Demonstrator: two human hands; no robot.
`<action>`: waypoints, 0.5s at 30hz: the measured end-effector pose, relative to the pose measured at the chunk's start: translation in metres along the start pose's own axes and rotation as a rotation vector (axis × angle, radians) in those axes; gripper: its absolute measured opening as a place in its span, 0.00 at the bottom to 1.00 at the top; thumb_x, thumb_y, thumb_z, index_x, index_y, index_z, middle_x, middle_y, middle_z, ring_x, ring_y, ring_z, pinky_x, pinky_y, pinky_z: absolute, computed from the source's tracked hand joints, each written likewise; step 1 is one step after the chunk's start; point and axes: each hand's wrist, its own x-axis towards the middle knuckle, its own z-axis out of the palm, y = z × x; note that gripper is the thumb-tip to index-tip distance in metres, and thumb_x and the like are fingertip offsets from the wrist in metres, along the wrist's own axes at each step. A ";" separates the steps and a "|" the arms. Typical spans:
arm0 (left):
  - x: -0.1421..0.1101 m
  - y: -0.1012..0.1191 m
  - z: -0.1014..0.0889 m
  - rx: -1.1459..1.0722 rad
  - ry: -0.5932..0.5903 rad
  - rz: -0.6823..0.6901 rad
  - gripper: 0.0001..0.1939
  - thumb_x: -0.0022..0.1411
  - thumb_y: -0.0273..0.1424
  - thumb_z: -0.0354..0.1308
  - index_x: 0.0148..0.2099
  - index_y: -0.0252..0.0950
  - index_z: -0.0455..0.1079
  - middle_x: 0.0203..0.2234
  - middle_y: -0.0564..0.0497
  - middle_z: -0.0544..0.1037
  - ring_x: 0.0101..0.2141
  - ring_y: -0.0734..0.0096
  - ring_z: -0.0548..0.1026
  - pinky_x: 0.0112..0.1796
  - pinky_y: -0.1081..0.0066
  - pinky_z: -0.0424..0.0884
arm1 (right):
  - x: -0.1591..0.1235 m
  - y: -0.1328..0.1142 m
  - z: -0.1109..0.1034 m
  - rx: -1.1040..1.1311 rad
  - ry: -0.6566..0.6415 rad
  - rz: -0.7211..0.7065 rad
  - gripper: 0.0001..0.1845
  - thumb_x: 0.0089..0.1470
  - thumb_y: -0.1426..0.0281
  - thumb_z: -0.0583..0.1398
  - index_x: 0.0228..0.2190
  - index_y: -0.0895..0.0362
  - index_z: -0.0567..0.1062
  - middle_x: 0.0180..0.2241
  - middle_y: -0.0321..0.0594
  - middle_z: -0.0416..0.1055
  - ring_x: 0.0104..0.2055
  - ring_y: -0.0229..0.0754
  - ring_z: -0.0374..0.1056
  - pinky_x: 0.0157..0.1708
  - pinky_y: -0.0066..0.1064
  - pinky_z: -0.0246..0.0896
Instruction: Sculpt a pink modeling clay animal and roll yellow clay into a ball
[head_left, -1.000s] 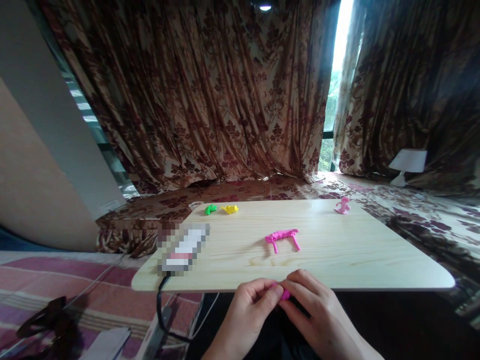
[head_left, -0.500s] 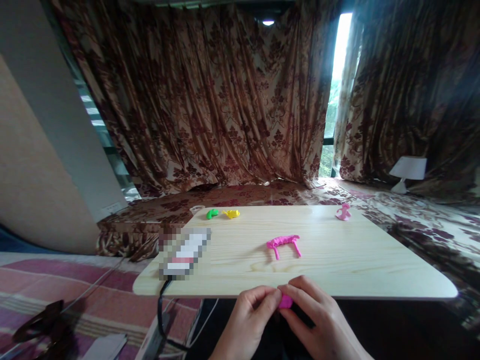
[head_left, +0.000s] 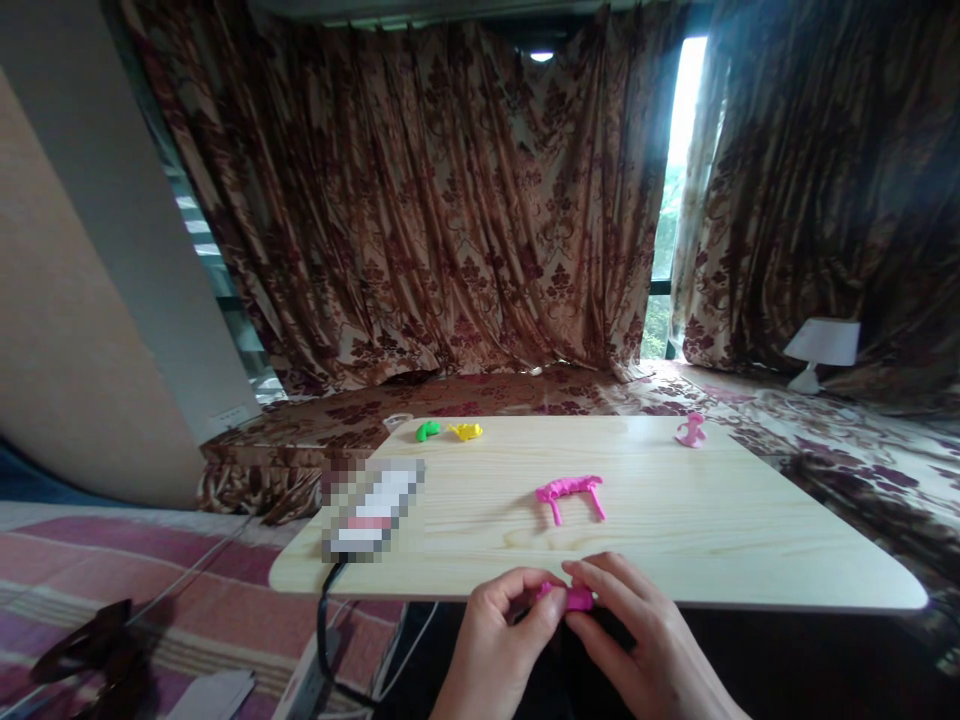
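A small lump of bright pink modelling clay (head_left: 579, 599) is held between my two hands, just off the table's near edge. My left hand (head_left: 504, 628) pinches its left part between thumb and forefinger. Around its right end, the thumb and fingers of my right hand (head_left: 637, 628) are closed loosely. Beyond my hands, a pink clay piece (head_left: 570, 487) lies on the table (head_left: 480, 540); it has a long, rough bar and two thin legs that point toward me.
Along the table's far edge sit a green clay piece (head_left: 427, 431), a yellow one (head_left: 466, 431) and a pale pink figure (head_left: 691, 430). A blurred-out flat device (head_left: 373, 508) with a black cable (head_left: 322, 620) lies at the left. A white lamp (head_left: 823, 345) stands behind, right.
My fingers have shifted on the pink clay, and more of it shows on both sides of my left thumb. The view has tipped slightly; the pieces on the table stay where they were.
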 end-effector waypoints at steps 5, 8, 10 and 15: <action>0.001 -0.005 0.001 -0.169 -0.050 -0.069 0.11 0.51 0.38 0.63 0.32 0.36 0.70 0.25 0.53 0.75 0.29 0.73 0.71 0.32 0.76 0.64 | 0.000 0.001 0.001 0.016 -0.028 -0.052 0.19 0.52 0.77 0.57 0.46 0.51 0.71 0.37 0.41 0.69 0.38 0.41 0.67 0.37 0.30 0.65; -0.001 -0.003 0.002 -0.163 -0.027 -0.037 0.11 0.51 0.37 0.62 0.30 0.34 0.69 0.23 0.54 0.72 0.27 0.76 0.68 0.31 0.77 0.63 | 0.000 0.000 0.004 0.075 0.006 -0.005 0.14 0.54 0.75 0.56 0.42 0.52 0.74 0.34 0.40 0.69 0.35 0.39 0.67 0.35 0.28 0.64; -0.002 -0.001 0.003 -0.146 0.017 -0.004 0.11 0.51 0.37 0.62 0.28 0.34 0.68 0.22 0.55 0.70 0.26 0.78 0.66 0.29 0.78 0.62 | 0.000 -0.002 0.005 0.134 0.017 0.047 0.11 0.55 0.74 0.56 0.40 0.53 0.75 0.33 0.39 0.70 0.34 0.39 0.67 0.34 0.27 0.63; -0.005 -0.001 0.008 0.004 0.144 0.120 0.09 0.51 0.35 0.61 0.27 0.34 0.67 0.21 0.55 0.70 0.25 0.76 0.67 0.29 0.77 0.62 | 0.002 -0.007 0.001 0.282 0.037 0.207 0.08 0.55 0.70 0.56 0.32 0.56 0.76 0.30 0.38 0.70 0.32 0.39 0.67 0.33 0.26 0.61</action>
